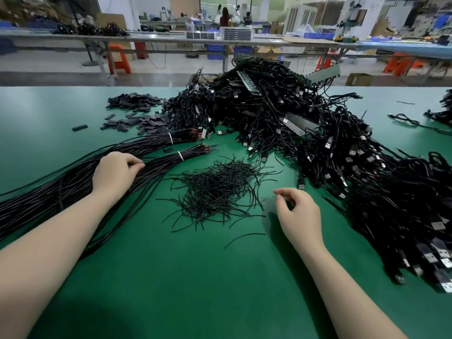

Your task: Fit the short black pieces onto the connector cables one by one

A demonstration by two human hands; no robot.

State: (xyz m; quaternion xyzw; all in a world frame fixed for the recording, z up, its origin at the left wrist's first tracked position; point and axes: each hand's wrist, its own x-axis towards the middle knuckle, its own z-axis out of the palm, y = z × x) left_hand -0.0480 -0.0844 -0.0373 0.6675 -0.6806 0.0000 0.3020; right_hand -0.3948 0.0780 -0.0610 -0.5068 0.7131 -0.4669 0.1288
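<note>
Short black pieces (137,116), flat sleeve-like bits, lie scattered in a loose heap at the far left of the green table (171,277), just beside the big tangled mound of USB connector cables (318,143) that fills the far centre and runs down the right side to the near edge. Silver plug ends show all through that mound. One stray black piece (79,127) sits apart to the left of the heap; another (168,150) lies between the two tied bundles. Two bundles of long black wires (73,177), each bound near its end with a white tie (180,155), fan in from the left, with bare reddish tips pointing toward the centre. Left hand (115,172) rests on the nearer bundle, fingers curled down and pinching at its wires. A loose pile of thin black wire offcuts (217,189) sits mid-table between the hands. Right hand (298,211) hovers just right of that pile, fingers loosely curled, thumb and forefinger apart, holding nothing that can be seen. Behind, long workbenches (171,39), orange stools (119,59), blue bins (215,51), people standing far off (225,17).
</note>
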